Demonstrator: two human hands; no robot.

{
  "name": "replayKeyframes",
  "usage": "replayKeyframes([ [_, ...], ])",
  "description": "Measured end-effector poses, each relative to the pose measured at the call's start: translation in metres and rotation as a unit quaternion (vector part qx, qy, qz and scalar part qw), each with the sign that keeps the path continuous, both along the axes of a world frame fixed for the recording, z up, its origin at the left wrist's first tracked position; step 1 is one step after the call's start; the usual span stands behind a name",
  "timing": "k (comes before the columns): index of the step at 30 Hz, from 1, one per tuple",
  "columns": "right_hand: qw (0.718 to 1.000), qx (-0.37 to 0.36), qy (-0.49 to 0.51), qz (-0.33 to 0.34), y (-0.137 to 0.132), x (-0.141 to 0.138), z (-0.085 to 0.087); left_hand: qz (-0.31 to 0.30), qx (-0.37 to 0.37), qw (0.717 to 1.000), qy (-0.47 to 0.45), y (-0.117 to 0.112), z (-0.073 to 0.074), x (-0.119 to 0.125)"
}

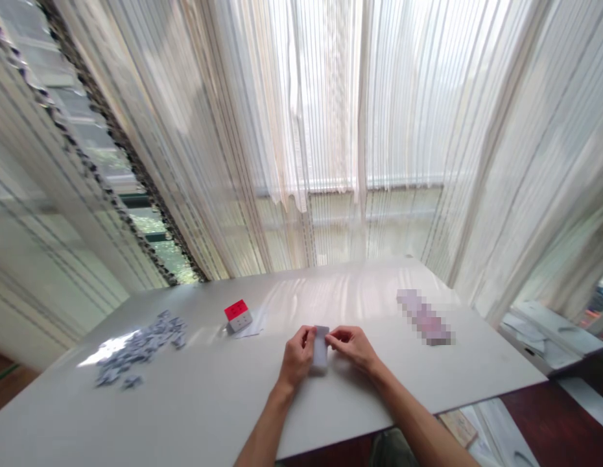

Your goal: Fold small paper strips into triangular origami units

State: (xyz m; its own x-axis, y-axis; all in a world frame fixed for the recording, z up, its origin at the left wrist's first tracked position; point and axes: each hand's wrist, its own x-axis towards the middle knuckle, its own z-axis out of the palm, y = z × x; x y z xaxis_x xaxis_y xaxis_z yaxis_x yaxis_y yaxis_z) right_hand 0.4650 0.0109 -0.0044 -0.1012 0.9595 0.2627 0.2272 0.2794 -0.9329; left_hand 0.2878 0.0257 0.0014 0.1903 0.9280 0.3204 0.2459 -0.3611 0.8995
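Note:
My left hand (296, 355) and my right hand (353, 347) meet over the middle of a white table (194, 408). Both pinch a small pale rectangular piece, perhaps a card or slip of paper (321, 350), which stands between them just above the tabletop. My left thumb and fingers close on its left edge. My right fingertips close on its upper right edge. Both forearms reach in from the near edge.
A heap of several small grey-blue pieces (139, 347) lies at the left. A small block with a red top (238, 315) sits on white sheets behind my hands. A blurred pinkish strip (424, 316) lies at the right. Sheer curtains (331, 130) hang behind.

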Motion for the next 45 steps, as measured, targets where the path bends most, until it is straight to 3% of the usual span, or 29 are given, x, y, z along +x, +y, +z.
replayKeyframes([
  [9,1.0,-0.019,0.011,0.016,0.0019,0.0011,0.0016,-0.003,0.024,0.999,0.043,-0.0027,0.0004,-0.0001],
  [21,0.998,-0.045,0.033,0.023,0.0037,0.0063,0.0032,-0.024,0.012,1.0,0.015,-0.0052,0.0044,0.0013],
  [28,0.999,-0.036,0.005,0.037,0.0034,0.0042,-0.0013,0.019,0.016,0.999,0.038,-0.0011,0.001,0.0004],
  [36,0.999,-0.019,-0.023,0.044,0.0025,0.0032,-0.0016,0.019,0.005,0.999,0.046,-0.0006,-0.0026,0.0002],
  [45,0.999,-0.031,0.029,0.025,0.0051,0.0044,-0.0007,0.013,0.019,0.998,0.062,-0.0023,-0.0006,0.0025],
])
